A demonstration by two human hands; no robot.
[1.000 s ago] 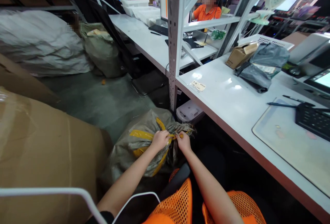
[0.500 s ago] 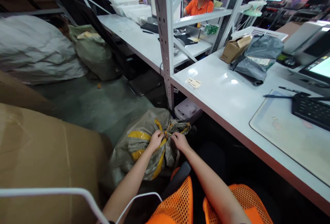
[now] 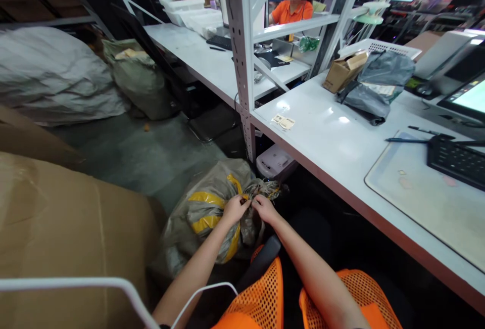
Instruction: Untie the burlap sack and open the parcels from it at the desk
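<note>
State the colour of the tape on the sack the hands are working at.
Yellow tape on a grey-brown sack, seen in the head view.

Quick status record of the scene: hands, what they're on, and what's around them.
left hand: fingers pinched at the tied neck of the sack
right hand: fingers on the same tied neck, close beside the left hand
sack: grey woven, wrapped with yellow tape, lying on the floor
neck of sack: bunched and frayed, points toward the desk
cardboard box: large, left of the sack
white desk: right of the sack, carries a grey parcel bag and a keyboard
other person: orange shirt, seated far behind the shelving
</note>
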